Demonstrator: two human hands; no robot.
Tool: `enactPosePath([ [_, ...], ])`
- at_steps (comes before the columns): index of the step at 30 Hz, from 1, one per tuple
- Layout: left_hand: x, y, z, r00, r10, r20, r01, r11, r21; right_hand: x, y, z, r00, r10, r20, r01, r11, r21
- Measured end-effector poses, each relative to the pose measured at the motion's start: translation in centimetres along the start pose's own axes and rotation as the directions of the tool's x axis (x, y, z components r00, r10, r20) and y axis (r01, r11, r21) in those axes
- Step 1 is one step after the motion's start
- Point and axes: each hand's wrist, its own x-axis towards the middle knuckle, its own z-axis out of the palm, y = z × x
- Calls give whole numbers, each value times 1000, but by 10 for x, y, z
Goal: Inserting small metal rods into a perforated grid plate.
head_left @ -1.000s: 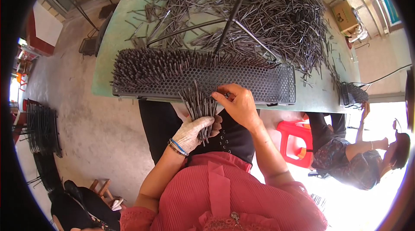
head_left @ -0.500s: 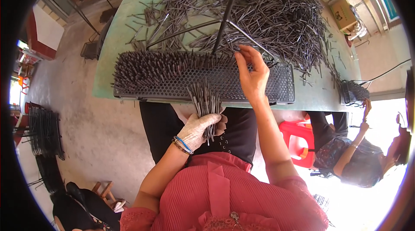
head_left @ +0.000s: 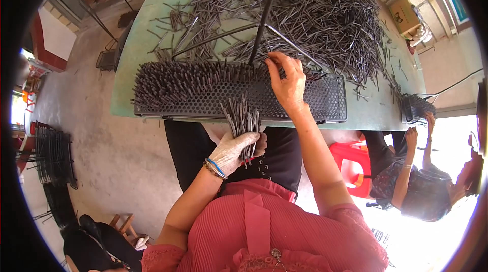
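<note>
My left hand [head_left: 233,151], in a pale work glove, is closed around a bundle of thin dark sticks [head_left: 240,117] held upright in front of the table edge. A long black tray [head_left: 320,100] full of round holes lies along that edge. Many dark sticks [head_left: 175,81] stand packed in its left part and along its back row, while bare holes show at the right and front middle. Over the tray's back row, my bare right hand [head_left: 288,84] has thumb and fingertips pinched together. Whatever is between those fingertips is too small to make out.
Behind the tray, a big loose heap of dark sticks [head_left: 325,12] covers much of the green table [head_left: 124,76]. A dark metal rod stand [head_left: 267,7] rises between. To the right, a co-worker [head_left: 419,185] handles another tray [head_left: 418,108] beside a red stool [head_left: 351,165].
My right hand has shifted a little left along the tray's back row, its fingers still pinched. The left hand stays almost in place. The co-worker's hands have moved near their tray.
</note>
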Motion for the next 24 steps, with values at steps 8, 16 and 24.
enactPosePath([
  [8,-10,5,11,998,-58,-32,55,995,-85,1,1,-2,1000,11,-2,-11,1000,-9],
  [16,-6,1,5,999,17,-43,-16,999,34,1,-3,-4,999,-14,41,17,998,-62],
  [24,-12,4,10,997,10,-70,-9,1000,13,0,-2,-6,998,-39,46,43,996,-81],
])
